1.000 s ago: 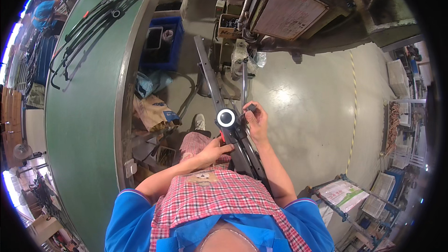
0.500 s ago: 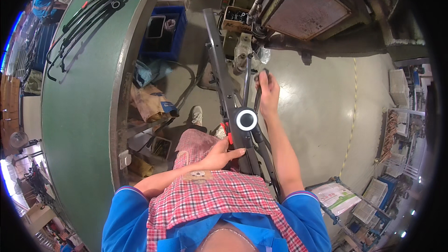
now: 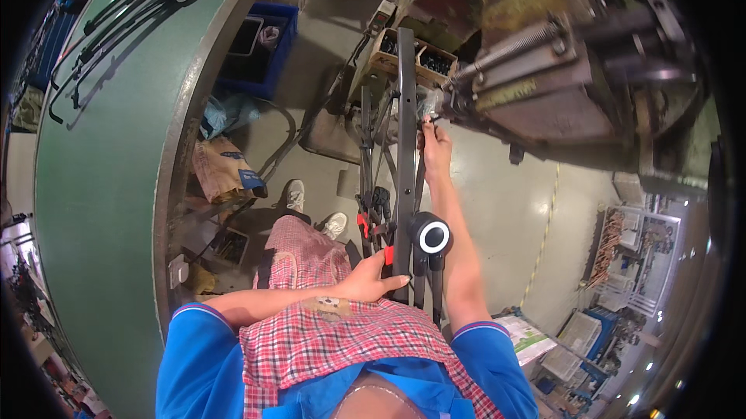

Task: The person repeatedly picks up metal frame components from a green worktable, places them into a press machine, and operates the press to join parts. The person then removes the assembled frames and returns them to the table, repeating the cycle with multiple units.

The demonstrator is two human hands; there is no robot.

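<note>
A dark grey folding tube frame stands lengthwise in front of my body, with a round joint marked by a white ring. At its lower end, beside a red clip, my left hand is wrapped round the tube, thumb across the top. Farther up, on the right side, my right hand is closed round a thin dark tube of the same frame. Its fingertips lie next to a small dark end piece below the machine; which part that piece belongs to I cannot tell. More thin tubes and a second red clip show left of the main tube.
A large worn machine stands at the upper right, close to my right hand. Small dark parts fill a divided box behind the frame. Left is a green workbench with similar tube frames on it. A blue crate sits beside the bench.
The tube frame has turned more upright and shifted right, and its round joint now sits lower. My right hand has moved slightly down and left. The view has shifted, bringing more of the machine in.
</note>
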